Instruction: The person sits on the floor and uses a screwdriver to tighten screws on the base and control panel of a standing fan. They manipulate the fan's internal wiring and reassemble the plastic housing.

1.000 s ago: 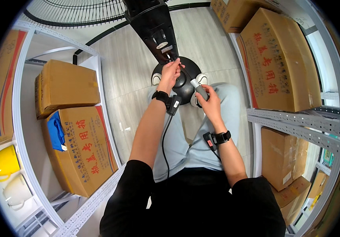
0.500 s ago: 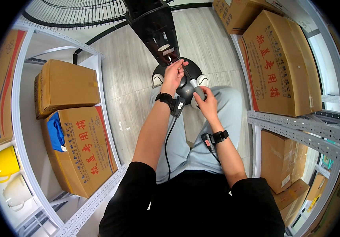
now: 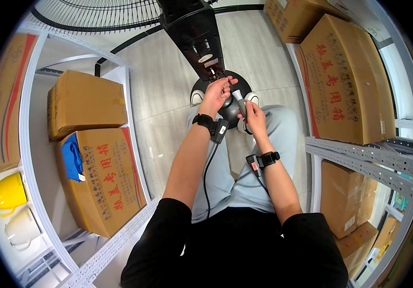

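In front of me stands a fan with a tall black housing, tilted in the view, above a round black base. My left hand is closed in a pinch at the housing's lower end, by its small exposed parts; what the fingers hold is too small to make out. My right hand grips the grey handle of a screwdriver with a white collar. Its dark shaft slants up toward the housing's lower end, passing beside my left fingertips. The tip is hidden.
The wire fan guard spans the upper left. On the left, a white metal shelf holds cardboard boxes, a yellow mug and a white mug. Another rack with large boxes stands on the right.
The view has shifted slightly, moving the scene a little to the right. My right fingers have changed their hold on the screwdriver handle. My left hand stays at the housing's lower end.
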The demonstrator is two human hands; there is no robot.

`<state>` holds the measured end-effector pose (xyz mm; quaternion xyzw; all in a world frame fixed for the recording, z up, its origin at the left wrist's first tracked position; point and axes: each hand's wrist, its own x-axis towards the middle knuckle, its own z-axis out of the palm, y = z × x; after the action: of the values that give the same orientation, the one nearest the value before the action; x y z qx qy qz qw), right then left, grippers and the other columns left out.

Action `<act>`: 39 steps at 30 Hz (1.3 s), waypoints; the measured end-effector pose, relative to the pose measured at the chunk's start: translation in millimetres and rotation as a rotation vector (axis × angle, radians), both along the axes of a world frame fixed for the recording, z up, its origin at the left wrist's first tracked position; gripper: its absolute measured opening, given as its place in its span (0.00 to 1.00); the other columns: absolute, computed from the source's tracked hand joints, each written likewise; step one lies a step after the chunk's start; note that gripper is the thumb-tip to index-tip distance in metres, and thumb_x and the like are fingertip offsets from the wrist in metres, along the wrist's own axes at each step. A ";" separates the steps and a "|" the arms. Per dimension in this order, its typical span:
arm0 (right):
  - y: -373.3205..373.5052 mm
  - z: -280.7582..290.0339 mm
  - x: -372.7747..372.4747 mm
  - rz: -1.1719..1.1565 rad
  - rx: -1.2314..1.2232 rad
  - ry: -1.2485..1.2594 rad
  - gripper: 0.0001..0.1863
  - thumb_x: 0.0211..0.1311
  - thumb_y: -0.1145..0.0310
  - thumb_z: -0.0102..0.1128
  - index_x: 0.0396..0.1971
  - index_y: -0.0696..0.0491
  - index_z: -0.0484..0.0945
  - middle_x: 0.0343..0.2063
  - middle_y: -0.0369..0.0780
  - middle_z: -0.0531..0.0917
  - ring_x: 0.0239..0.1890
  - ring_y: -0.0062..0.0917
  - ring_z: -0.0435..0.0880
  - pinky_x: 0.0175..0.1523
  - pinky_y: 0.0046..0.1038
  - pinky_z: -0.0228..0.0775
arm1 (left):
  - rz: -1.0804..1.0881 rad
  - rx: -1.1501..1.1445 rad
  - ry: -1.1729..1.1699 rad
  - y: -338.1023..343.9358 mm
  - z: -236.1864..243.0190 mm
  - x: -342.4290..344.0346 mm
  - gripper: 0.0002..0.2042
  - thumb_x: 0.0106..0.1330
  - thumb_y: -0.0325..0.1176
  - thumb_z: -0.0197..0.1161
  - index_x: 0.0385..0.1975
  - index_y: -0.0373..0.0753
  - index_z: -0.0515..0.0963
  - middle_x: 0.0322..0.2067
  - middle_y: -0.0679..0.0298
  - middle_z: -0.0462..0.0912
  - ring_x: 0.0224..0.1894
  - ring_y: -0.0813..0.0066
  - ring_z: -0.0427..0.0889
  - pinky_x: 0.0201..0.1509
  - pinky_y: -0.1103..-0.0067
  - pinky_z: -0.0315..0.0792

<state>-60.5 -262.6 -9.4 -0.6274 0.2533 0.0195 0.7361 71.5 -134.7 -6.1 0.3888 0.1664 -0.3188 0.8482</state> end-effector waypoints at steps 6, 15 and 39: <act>15.7 -0.9 -3.9 0.032 -0.077 -0.069 0.21 0.65 0.60 0.57 0.53 0.56 0.68 0.31 0.37 0.82 0.30 0.17 0.82 0.26 0.18 0.70 | -0.061 0.011 -0.048 3.1 -3.0 -0.4 0.11 0.70 0.28 0.51 0.47 0.29 0.70 0.45 0.51 0.79 0.20 0.87 0.62 0.18 0.89 0.57; -2.6 -0.2 -8.9 -0.006 0.391 0.108 0.24 0.60 0.59 0.63 0.51 0.58 0.69 0.34 0.39 0.79 0.29 0.16 0.80 0.27 0.18 0.74 | -0.028 0.037 -0.037 2.7 -5.1 0.0 0.11 0.71 0.29 0.51 0.47 0.29 0.70 0.45 0.52 0.79 0.20 0.87 0.62 0.18 0.89 0.57; -7.6 1.3 -15.3 0.027 0.422 0.116 0.22 0.66 0.56 0.55 0.51 0.57 0.72 0.39 0.37 0.77 0.31 0.17 0.81 0.27 0.16 0.72 | 0.001 0.036 -0.025 5.8 -7.8 2.2 0.08 0.71 0.25 0.47 0.44 0.29 0.70 0.45 0.48 0.79 0.20 0.85 0.63 0.17 0.88 0.57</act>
<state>-75.8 -270.2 -8.0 -0.4606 0.2771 0.1182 0.8349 73.7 -128.9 -13.9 0.4079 0.1618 -0.3105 0.8432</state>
